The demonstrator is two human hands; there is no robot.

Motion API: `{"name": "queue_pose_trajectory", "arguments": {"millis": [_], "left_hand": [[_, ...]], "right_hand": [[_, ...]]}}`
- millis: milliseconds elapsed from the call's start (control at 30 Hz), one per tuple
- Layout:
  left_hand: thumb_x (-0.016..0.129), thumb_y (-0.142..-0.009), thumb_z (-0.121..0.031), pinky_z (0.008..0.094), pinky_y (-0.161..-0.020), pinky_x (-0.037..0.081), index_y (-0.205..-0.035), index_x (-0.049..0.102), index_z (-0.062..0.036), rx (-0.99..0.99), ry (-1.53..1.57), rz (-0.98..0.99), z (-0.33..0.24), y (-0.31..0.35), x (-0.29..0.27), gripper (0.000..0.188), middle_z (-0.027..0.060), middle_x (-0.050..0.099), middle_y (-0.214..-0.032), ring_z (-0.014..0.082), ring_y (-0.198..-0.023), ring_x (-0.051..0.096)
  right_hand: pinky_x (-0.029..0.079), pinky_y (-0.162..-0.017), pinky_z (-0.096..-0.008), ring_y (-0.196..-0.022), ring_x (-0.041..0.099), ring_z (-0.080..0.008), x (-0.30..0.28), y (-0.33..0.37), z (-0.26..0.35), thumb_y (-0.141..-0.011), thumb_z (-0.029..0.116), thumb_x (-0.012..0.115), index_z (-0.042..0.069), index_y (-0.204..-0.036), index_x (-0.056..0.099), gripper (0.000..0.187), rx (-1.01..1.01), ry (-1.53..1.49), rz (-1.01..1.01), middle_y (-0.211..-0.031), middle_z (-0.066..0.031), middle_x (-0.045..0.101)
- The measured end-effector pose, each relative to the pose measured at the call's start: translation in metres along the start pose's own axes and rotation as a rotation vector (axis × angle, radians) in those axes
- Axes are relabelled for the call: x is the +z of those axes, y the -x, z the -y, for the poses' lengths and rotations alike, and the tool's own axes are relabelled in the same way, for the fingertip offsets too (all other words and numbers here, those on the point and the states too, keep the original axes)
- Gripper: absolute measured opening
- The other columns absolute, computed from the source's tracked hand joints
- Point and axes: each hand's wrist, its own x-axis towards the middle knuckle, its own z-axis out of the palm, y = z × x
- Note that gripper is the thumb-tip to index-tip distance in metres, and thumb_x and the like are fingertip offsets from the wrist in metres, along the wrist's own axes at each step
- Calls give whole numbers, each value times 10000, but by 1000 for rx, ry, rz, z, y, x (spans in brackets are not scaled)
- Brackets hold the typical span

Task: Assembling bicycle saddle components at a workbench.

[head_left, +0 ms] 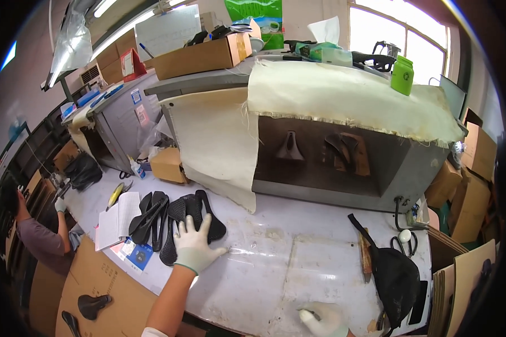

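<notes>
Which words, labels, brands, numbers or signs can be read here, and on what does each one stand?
Green package at the top: large lettering, left unquoted.
Green bottle: small emblem, too small to make out.
Blue-and-white label on the grey cabinet: too small to read.
Blue card: print too small.
Notebook: its pages are too blurred to read.
Cardboard sheet: printed marks, too blurred.

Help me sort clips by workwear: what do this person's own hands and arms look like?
The left hand wears a close-fitting whitish glove with a greenish cuff edge; the forearm is bare, with some white sleeve showing below. The right hand has a similar glove.
</notes>
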Motion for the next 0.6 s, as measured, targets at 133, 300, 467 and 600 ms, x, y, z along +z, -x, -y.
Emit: {"name": "queue_pose_trajectory", "arguments": {"millis": [133,300,467,600], "left_hand": [[791,-833,-462,689,-1155,326,-1482,544,-132,83,-69,-115,21,-23,42,769,234,599,-1396,443,-1375,515],[798,-837,-189,496,-949,528,-1194,712,-69,412,475,-478,-6,32,-16,386,166,734,-1039,361,-1023,706],[784,-836,-145,379,-777,573,-1080,764,-2,723,850,50,-54,73,-74,283,177,760,-953,340,-861,735],[684,-999,-300,376,-804,579,-1203,712,14,440,919,420,-96,40,-67,375,210,756,-987,328,-890,754]], "right_hand": [[551,-896,-409,-999,711,-379,1,-9,16,-1002,229,665,7,-1149,743,277,-53,1,75,-1078,-226,737],[557,-807,-410,-875,705,-356,-3,-17,11,-1010,271,667,8,-1171,729,315,-253,222,-212,-955,-189,730],[533,-693,-366,-692,659,-221,-39,-66,12,-990,464,677,40,-1151,654,455,-593,1029,-532,-772,-111,663],[572,-694,-396,-704,707,-237,-69,-48,4,-1001,466,650,57,-1088,693,420,60,380,138,-775,-140,697]]}}
